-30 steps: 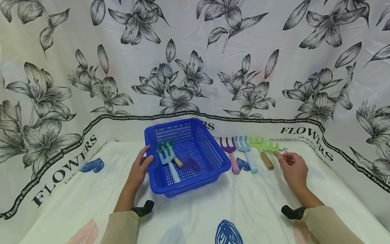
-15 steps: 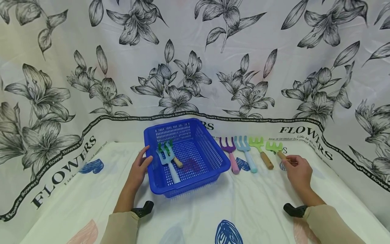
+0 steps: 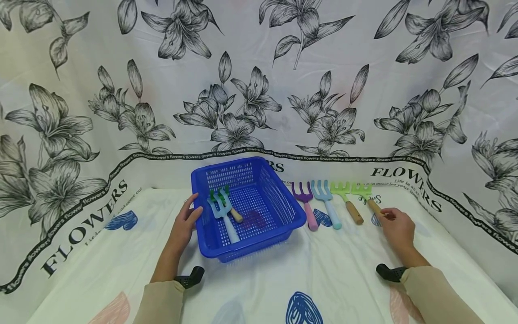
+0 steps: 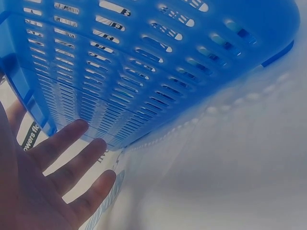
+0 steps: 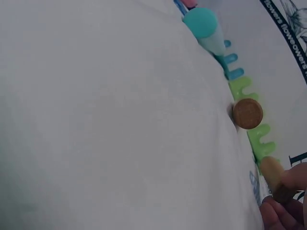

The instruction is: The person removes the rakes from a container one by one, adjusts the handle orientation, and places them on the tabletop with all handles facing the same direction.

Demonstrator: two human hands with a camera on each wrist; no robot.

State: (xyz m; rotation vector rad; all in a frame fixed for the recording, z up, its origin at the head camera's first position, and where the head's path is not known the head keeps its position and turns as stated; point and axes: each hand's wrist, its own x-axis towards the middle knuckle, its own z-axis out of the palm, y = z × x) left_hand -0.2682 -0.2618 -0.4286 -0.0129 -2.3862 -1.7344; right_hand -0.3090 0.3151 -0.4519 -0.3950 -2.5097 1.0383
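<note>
My right hand (image 3: 398, 228) pinches the wooden handle end of a light green hand rake (image 3: 362, 189), which lies at the right end of a row. In the right wrist view the fingers (image 5: 295, 178) grip that handle (image 5: 272, 170). My left hand (image 3: 185, 220) rests at the left rim of a blue plastic basket (image 3: 259, 240); its fingers (image 4: 91, 191) look straight and spread under the basket's outer wall in the left wrist view. Inside the basket are a light blue garden fork (image 3: 230, 229) and a green rake with a wooden handle (image 3: 236, 216).
Left of the held rake lie a purple garden fork with a pink handle (image 3: 310, 217), a blue fork (image 3: 332, 215) and another light green rake (image 3: 354, 213). A white patterned cloth (image 3: 259, 288) covers the surface, and a floral curtain (image 3: 283, 90) stands behind.
The light green rake in my right hand has turned and shifted slightly, now lying alongside the other green rake. My left hand and the basket have stayed in place.
</note>
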